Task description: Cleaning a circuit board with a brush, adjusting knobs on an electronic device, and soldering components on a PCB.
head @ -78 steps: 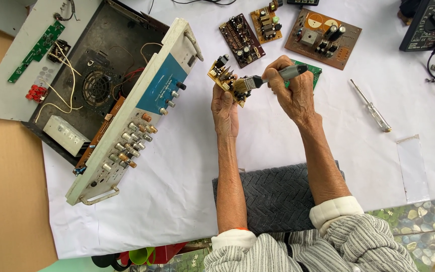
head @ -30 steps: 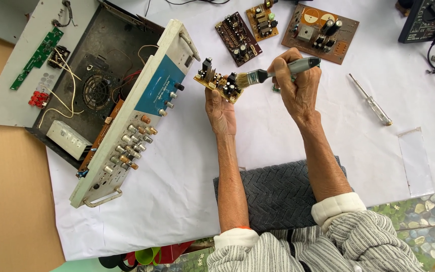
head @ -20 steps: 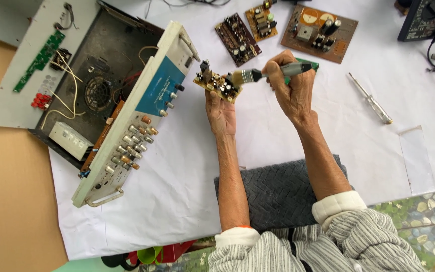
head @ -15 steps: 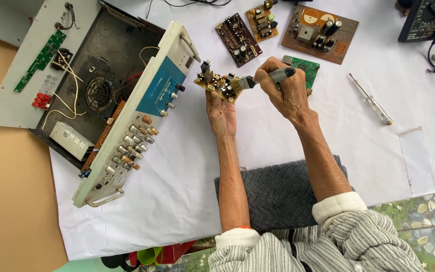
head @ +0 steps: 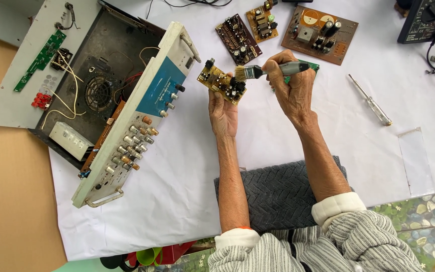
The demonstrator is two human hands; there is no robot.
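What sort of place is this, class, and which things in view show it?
Probably an electronics repair bench: an opened amplifier chassis, loose circuit boards on a white sheet, and a multimeter. The left hand holds a small board; the right hand brushes it.

My left hand (head: 223,112) and right hand (head: 290,90) are bare, forearms uncovered. I wear a grey-and-white striped shirt (head: 328,247), sleeves rolled back to show pale cuffs (head: 337,207), the left one edged in orange.
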